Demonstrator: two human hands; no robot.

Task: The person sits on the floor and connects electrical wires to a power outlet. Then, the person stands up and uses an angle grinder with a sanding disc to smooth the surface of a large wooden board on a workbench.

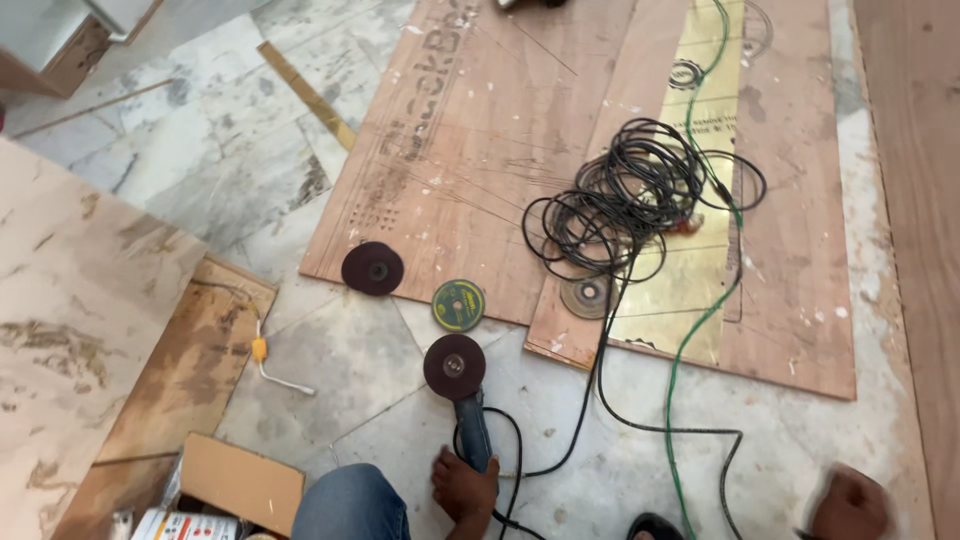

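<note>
Marble floor lies under my angle grinder (463,400), which rests just below the plywood sheets (480,140) with a dark red sanding disc (454,367) mounted on its head; a bare foot (464,490) presses on the handle. My right hand (850,505) hangs blurred at the lower right edge, well apart from the tool, and I cannot tell whether it is clenched; my left hand is out of view. Nearby lie a loose dark disc (372,268), a green-labelled disc (458,305), a grey disc (586,296) and a coil of black cable (625,195).
</note>
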